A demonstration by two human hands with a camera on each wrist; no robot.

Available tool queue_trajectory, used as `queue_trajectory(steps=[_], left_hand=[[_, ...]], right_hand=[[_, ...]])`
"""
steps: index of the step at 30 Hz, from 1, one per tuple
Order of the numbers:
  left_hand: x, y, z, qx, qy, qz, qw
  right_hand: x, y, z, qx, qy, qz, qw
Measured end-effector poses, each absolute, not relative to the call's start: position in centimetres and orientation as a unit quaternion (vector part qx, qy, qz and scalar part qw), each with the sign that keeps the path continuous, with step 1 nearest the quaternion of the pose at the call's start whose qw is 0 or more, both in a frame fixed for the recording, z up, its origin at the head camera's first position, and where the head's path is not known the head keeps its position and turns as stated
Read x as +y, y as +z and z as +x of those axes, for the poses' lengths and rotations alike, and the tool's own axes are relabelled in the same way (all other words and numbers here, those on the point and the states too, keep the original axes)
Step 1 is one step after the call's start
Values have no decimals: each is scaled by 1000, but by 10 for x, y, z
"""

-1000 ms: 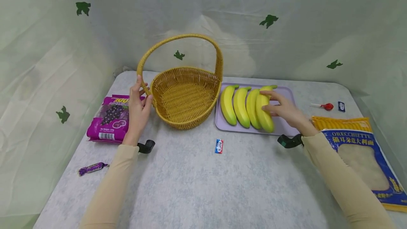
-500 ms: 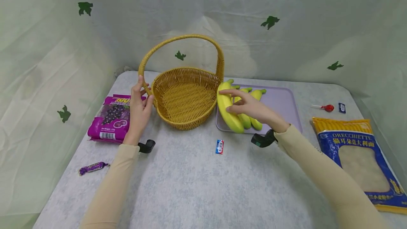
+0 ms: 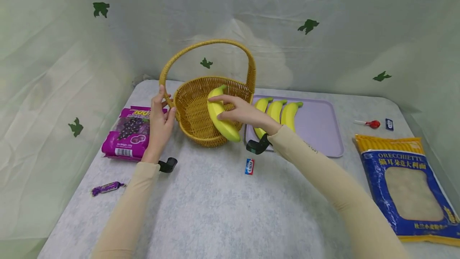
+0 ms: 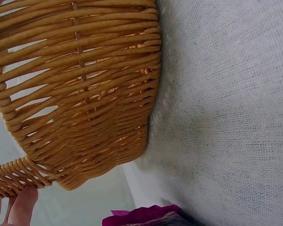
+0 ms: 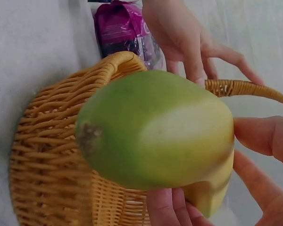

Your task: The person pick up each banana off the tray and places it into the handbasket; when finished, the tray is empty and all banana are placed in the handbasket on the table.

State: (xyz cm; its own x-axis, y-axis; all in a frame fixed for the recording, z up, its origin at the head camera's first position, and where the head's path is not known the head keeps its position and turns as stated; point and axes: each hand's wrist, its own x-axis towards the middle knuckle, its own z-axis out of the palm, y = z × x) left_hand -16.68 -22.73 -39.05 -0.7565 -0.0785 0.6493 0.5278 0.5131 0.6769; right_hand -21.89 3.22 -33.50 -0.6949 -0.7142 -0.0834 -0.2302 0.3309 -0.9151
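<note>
Over the wicker basket [image 3: 195, 117], my right hand [image 3: 242, 112] pinches a yellow banana [image 3: 220, 117] between thumb and fingers. The banana's green-tinged tip faces the right wrist camera, with the basket wall behind and below it. My left hand [image 3: 161, 121] grips the foot of the basket's arched handle [image 3: 208, 42] on the left side. In the left wrist view its fingertips [image 4: 24, 202] lie against the woven handle base. Three more bananas [image 3: 274, 111] lie side by side on a lilac tray [image 3: 320, 125] right of the basket, partly covered by my right wrist.
A purple candy bag [image 3: 127, 137] lies beside my left hand, with a purple wrapped candy [image 3: 108, 188] nearer. A small red-and-blue candy [image 3: 249, 166] lies at the table's middle. At right are a red lollipop [image 3: 373, 124], a small dark-blue packet [image 3: 389, 124] and a pasta bag [image 3: 409, 191].
My right hand has lifted the rightmost banana off the tray and carried it left to over the basket. My left hand has kept its hold on the handle.
</note>
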Motion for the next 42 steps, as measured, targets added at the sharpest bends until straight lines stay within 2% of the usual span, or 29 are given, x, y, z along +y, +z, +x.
queue_trajectory(steps=[10,19,25,42], left_hand=[[-216,-372,-154,-815,-460,-140,323],[-228,-396,-171,-814,-474,-121,312],[-233,-402,-175,-813,-472,-127,317],[-232,-402,-174,-815,-461,-131,327]], right_hand=[[-17,-343,-233,783,-509,-273,232],[-48,-364,-232,804,-504,-238,208],[-62,-379,-231,824,-488,-204,203],[-83,-396,-227,860,-430,-189,200]])
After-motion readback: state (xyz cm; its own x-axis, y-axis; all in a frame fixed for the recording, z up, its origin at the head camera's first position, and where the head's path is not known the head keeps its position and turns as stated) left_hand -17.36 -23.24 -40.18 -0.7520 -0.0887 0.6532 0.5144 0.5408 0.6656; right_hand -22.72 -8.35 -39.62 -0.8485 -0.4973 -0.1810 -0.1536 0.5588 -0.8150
